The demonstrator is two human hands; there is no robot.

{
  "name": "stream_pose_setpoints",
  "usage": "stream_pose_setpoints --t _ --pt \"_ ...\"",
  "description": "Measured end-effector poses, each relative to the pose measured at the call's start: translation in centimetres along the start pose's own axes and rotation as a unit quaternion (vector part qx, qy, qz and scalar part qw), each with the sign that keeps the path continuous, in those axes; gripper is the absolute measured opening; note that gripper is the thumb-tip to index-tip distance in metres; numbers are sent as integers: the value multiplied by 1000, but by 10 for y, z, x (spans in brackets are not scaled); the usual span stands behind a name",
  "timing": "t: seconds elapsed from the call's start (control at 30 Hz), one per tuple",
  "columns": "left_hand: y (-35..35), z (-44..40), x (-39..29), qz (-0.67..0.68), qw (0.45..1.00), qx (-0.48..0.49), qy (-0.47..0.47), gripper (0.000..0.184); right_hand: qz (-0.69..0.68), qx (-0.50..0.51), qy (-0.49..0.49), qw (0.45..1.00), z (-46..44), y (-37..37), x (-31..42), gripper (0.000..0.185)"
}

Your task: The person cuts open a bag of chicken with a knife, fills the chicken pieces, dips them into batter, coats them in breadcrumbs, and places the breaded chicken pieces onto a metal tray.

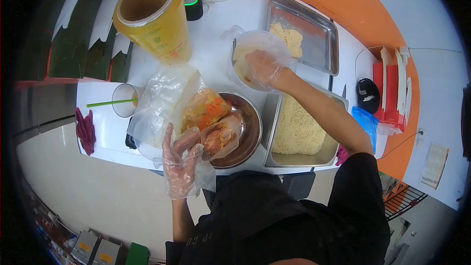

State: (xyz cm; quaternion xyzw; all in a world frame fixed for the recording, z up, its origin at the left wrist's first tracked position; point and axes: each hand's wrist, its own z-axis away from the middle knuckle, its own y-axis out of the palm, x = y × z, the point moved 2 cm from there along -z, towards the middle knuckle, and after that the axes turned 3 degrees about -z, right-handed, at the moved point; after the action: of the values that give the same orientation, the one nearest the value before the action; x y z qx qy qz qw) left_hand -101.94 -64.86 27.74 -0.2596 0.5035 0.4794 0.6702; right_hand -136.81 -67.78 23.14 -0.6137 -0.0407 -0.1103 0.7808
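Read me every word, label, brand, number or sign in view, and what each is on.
Nothing can be read for certain.
Large yellow cylindrical roll: green and red print, too small.
Black cloth garment: pale letters, too blurred.
White sheet on right wall: any print too small.
Grey bins, orange labels: too small.

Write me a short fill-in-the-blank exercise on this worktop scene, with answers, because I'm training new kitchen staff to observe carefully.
1. The left hand and the right hand both wear clear plastic ____.
2. The hand inside the pale round container is the person's ____ one.
3. The straw lying across the cup is ____ in colour.
4. The metal bowl is round, while the pan of crumbs is ____.

Missing words: gloves; right; green; rectangular.
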Motion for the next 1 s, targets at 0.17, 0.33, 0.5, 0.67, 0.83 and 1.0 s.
stream_pose_setpoints --t 0.17,0.33,0.5,0.67,0.83,1.0 --pt "4 -1 -2 -33 999 5 14 88 -56 -24 -24 998 5 7 -6 16" --pt "4 -1 -1 -39 999 8 26 87 -43 -17 11 999 7 -2 -1 17" --pt "5 -1 -6 -52 998 9 22 87 -21 10 30 999 -1 -4 -7 16" --pt "4 -1 -3 -35 999 8 19 87 -209 -6 48 977 14 -50 10 16" --pt "3 0 0 -36 999 16 24 88 -175 -97 9 980 12 -97 2 16" --pt "-1 2 0 -31 999 19 25 88 -130 -254 17 958 13 -109 -14 16"
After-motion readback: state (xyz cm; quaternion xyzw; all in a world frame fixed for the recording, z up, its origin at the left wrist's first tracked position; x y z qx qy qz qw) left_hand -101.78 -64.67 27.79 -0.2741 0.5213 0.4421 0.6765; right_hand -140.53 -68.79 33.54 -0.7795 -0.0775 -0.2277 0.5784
